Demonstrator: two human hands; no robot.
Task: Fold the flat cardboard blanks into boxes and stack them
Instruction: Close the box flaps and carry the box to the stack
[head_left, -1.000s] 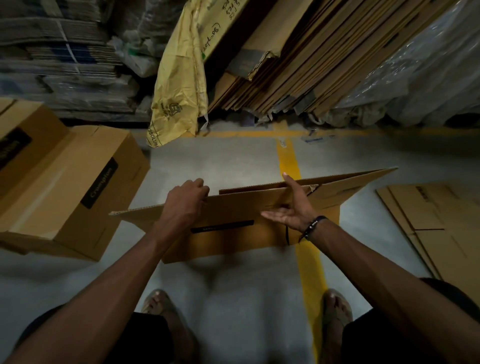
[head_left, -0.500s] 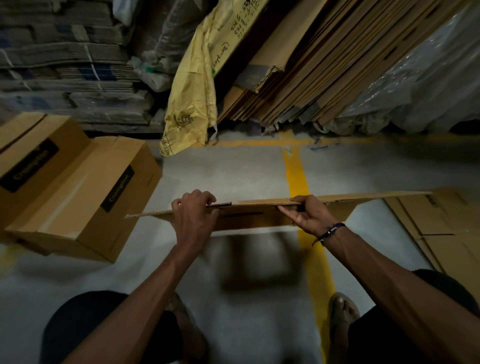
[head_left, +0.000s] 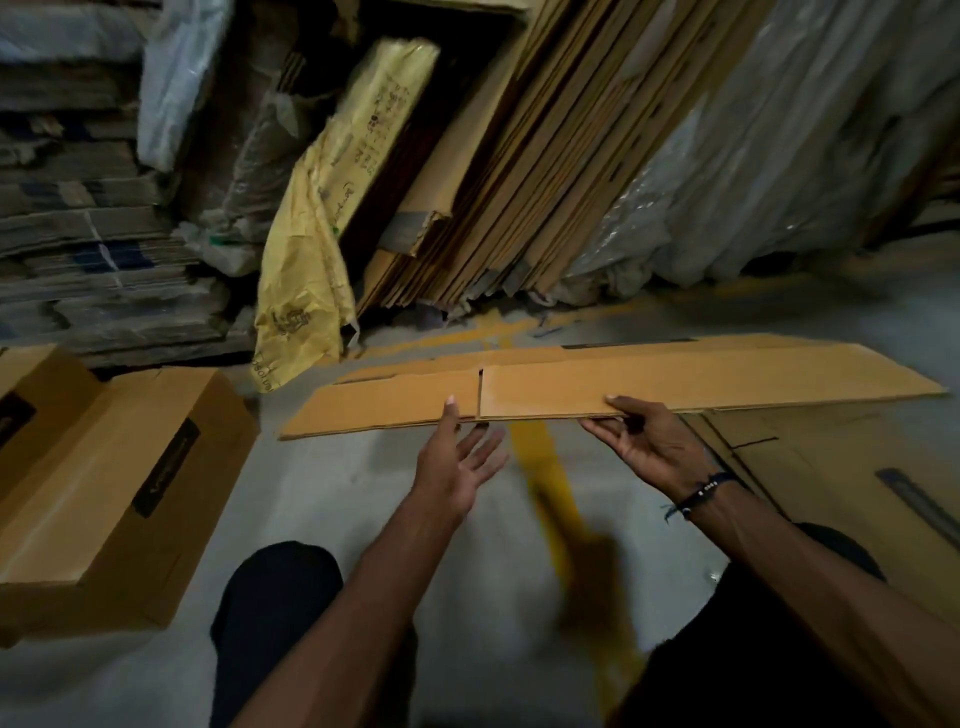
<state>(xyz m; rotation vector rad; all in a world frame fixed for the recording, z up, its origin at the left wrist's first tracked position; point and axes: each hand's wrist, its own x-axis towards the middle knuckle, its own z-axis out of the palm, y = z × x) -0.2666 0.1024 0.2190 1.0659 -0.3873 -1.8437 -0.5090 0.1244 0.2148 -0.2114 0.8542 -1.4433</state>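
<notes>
A flat brown cardboard blank (head_left: 649, 382) is held nearly level in front of me, its flaps facing me with a slit near the middle. My right hand (head_left: 647, 441) grips its near edge from below, thumb on top. My left hand (head_left: 457, 462) is spread with straight fingers under the near edge by the slit, one fingertip touching the top. Two folded boxes (head_left: 119, 493) with black labels stand on the floor at the left, side by side.
More flat blanks (head_left: 841, 478) lie on the floor at the right. Large cardboard sheets (head_left: 545, 166) lean against the back, beside a yellow sack (head_left: 311, 249) and plastic-wrapped bundles (head_left: 779, 156). A yellow line (head_left: 545, 467) runs across the grey floor. My knees show below.
The blank has swung from standing on edge to lying nearly flat and higher. My left hand let go of its top edge and opened beneath it. The right hand kept its hold.
</notes>
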